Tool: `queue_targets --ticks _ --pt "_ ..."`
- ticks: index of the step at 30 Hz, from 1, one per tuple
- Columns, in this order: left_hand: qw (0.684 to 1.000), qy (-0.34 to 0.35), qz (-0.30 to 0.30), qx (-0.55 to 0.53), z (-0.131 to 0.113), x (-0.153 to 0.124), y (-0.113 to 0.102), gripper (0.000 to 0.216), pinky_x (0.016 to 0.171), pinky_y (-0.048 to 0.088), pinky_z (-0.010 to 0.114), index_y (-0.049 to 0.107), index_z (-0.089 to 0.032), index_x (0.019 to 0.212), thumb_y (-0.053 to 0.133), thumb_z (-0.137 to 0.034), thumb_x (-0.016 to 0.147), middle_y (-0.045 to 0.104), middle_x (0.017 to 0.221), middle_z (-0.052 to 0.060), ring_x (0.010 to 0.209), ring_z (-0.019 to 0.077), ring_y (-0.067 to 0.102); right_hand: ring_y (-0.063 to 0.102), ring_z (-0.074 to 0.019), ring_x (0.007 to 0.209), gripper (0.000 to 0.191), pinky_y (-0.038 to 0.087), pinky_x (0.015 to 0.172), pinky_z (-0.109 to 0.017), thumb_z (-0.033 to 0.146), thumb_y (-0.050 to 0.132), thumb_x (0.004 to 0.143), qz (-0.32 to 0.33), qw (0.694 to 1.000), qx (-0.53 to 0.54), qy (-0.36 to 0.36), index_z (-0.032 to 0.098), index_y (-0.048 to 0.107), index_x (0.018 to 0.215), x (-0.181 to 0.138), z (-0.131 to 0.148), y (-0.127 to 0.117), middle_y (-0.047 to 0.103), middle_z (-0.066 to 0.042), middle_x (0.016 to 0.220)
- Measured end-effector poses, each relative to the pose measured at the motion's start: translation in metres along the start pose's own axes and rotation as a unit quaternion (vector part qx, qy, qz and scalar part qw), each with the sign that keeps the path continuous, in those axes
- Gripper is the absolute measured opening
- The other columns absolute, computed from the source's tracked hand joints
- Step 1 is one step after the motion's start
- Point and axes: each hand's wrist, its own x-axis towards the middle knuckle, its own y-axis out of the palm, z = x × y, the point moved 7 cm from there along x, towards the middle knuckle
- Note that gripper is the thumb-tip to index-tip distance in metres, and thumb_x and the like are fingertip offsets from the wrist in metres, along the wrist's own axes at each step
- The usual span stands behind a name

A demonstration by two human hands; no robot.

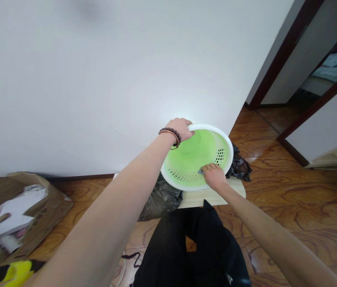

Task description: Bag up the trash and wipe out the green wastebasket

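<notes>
White wall fills most of the upper view, ending at the right by a dark red door frame. Below it spreads a glossy brown wood-patterned floor. The person's black trousers take up the bottom centre, with the knees close to a low, pale wooden surface. At the far left, an open cardboard box stands on the floor, with white and pinkish things inside.

The green basket, white-rimmed and perforated around its lower wall, is directly in front of the person, over the surface and near the wall. A black plastic bag lies just beside it on the left, and a second dark bag shows past its right edge.

The left hand has its grip closed over the basket's far left rim, fingers bent inward. The right hand reaches over the near right rim into the basket, its grip narrow; it seems to pinch a small grey-blue item, too small to identify. Dark beads form a bracelet on the left wrist.
</notes>
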Motion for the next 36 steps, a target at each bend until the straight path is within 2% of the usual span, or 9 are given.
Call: queue_targets --ticks 6,23,28,36 --pt "1.000 -0.002 0.001 -0.007 -0.004 0.002 0.001 0.037 0.066 0.046 0.029 0.065 -0.030 0.100 0.049 -0.040 0.069 0.067 0.087 0.004 0.077 0.0214 0.060 0.048 -0.0222 0.095 0.022 0.030 0.081 -0.031 0.011 0.043 0.083 0.001 1.000 0.012 0.027 0.015 0.062 0.095 -0.001 -0.002 0.006 0.065 -0.010 0.091" --pt "0.999 -0.026 0.016 -0.012 -0.007 -0.006 -0.002 0.040 0.073 0.047 0.031 0.066 -0.031 0.105 0.050 -0.032 0.068 0.067 0.091 0.004 0.084 0.0229 0.060 0.047 -0.0223 0.098 0.024 0.032 0.085 -0.031 0.014 0.043 0.085 0.015 0.999 0.036 0.024 0.015 0.060 0.102 -0.001 0.010 0.015 0.065 -0.010 0.097" --pt "1.000 -0.017 0.007 -0.018 -0.007 -0.006 -0.001 0.038 0.070 0.047 0.033 0.067 -0.033 0.103 0.051 -0.031 0.068 0.068 0.089 0.004 0.083 0.0230 0.060 0.046 -0.0220 0.100 0.026 0.032 0.086 -0.031 0.014 0.043 0.085 0.032 0.998 0.034 0.037 0.014 0.060 0.104 0.000 0.011 0.017 0.064 -0.011 0.100" --pt "0.999 -0.009 0.020 -0.033 -0.008 -0.004 0.006 0.040 0.072 0.046 0.036 0.066 -0.034 0.105 0.052 -0.030 0.068 0.067 0.092 0.005 0.085 0.0243 0.059 0.046 -0.0216 0.100 0.028 0.032 0.087 -0.030 0.013 0.042 0.085 0.017 0.998 0.051 0.040 0.015 0.059 0.107 0.001 0.012 0.024 0.065 -0.010 0.098"
